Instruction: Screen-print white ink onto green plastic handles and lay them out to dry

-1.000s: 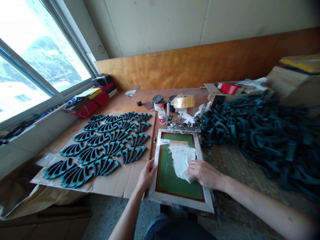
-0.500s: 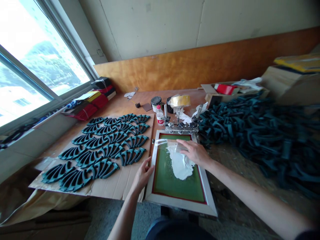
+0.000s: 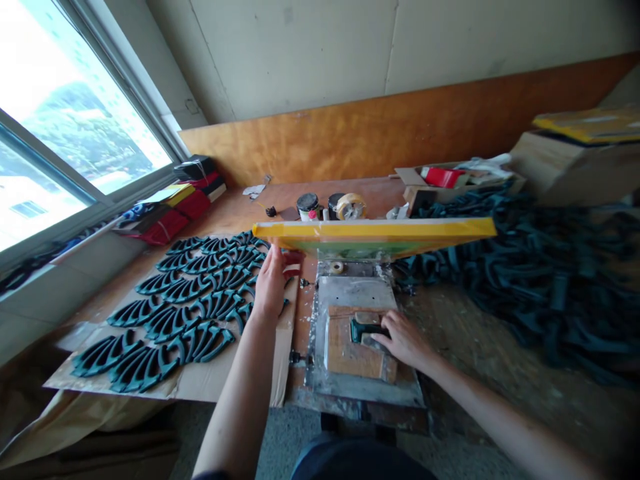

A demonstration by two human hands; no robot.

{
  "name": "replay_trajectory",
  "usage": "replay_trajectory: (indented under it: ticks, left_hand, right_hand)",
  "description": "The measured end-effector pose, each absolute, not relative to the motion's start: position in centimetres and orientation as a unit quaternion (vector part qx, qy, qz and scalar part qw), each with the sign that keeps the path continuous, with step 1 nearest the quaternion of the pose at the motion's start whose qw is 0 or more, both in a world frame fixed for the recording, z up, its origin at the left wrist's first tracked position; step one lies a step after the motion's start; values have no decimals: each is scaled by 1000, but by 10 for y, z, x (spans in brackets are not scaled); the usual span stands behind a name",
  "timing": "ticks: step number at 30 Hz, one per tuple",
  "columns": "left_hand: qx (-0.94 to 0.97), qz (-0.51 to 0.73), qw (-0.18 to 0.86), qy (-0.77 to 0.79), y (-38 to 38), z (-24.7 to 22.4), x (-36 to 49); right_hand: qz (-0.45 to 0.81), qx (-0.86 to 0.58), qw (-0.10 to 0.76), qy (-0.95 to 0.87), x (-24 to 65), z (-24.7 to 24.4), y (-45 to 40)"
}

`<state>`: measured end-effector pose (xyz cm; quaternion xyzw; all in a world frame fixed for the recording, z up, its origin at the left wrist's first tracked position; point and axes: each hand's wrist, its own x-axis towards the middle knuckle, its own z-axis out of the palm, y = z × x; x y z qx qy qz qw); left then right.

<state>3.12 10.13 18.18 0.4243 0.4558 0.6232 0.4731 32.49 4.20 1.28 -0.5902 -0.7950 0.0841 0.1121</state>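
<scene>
The screen-printing frame, edged in yellow tape, is tilted up with its near edge raised. My left hand is at its left corner, thumb up against the edge and fingers behind, holding it up. Below, a wooden block lies on a grey metal plate. A dark green curved plastic piece rests in the block's holder. Thumb and fingers of my right hand are closed on the right end of that piece. The screen's upper face and the white ink are hidden from here.
Rows of dark green curved pieces lie on a cardboard sheet at the left. A large heap of similar pieces fills the right side. Jars and a tape roll stand behind the frame; a cardboard box is at the back right.
The frame has swung up from lying flat, uncovering the plate and block. My right hand has left the clear squeegee on the screen and now grips the green piece. My left hand rose with the frame.
</scene>
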Motion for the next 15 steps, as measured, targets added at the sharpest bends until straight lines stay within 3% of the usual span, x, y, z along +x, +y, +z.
replay_trajectory:
  ticks: [2, 4, 7, 9, 12, 15]
  left_hand:
    - [400, 634, 460, 476, 90, 170, 42]
    - [369, 569, 515, 525, 61, 143, 58]
    - [313, 334, 687, 564, 6, 91, 89]
    - [243, 340, 707, 570, -20, 63, 104]
    - [243, 380, 653, 609, -26, 38, 93]
    - [351, 336, 522, 701, -5, 14, 34]
  right_hand:
    - [106, -616, 71, -777, 308, 11, 35]
    - [140, -651, 77, -742, 293, 21, 30]
    - [124, -662, 179, -717, 265, 38, 9]
    - [89, -600, 242, -757, 244, 43, -12]
    - [74, -451, 263, -850, 242, 42, -25]
    - [28, -491, 235, -838, 315, 42, 5]
